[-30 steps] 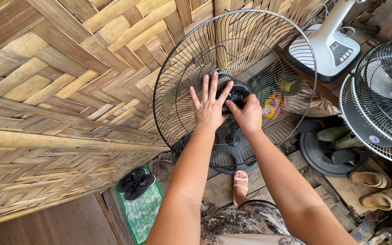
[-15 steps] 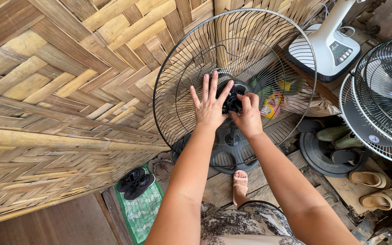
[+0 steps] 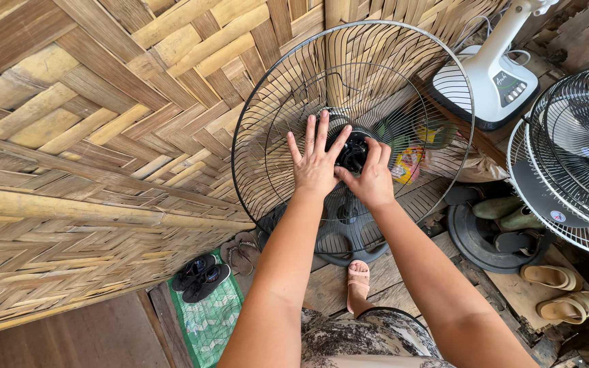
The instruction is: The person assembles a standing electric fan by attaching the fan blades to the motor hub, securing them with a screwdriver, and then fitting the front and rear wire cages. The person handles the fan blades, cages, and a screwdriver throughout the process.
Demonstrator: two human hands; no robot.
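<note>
A round black wire fan guard (image 3: 274,109) stands upright on a stand fan in front of me, with no blade on it. At its centre is a black hub nut (image 3: 356,153). My left hand (image 3: 316,160) lies flat with fingers spread against the guard, just left of the hub. My right hand (image 3: 373,178) has its fingers closed around the black hub nut. The fan's dark round base (image 3: 345,242) sits on the wooden floor below, partly hidden by my arms.
A woven bamboo wall (image 3: 90,136) fills the left. A white fan base (image 3: 495,78) lies at upper right, and other fan guards (image 3: 574,150) at right. Sandals (image 3: 557,289), dark shoes (image 3: 199,276) on a green mat (image 3: 209,324), and my foot (image 3: 359,283) are below.
My right hand's fingers have shifted slightly around the hub nut. My left hand stays spread on the guard.
</note>
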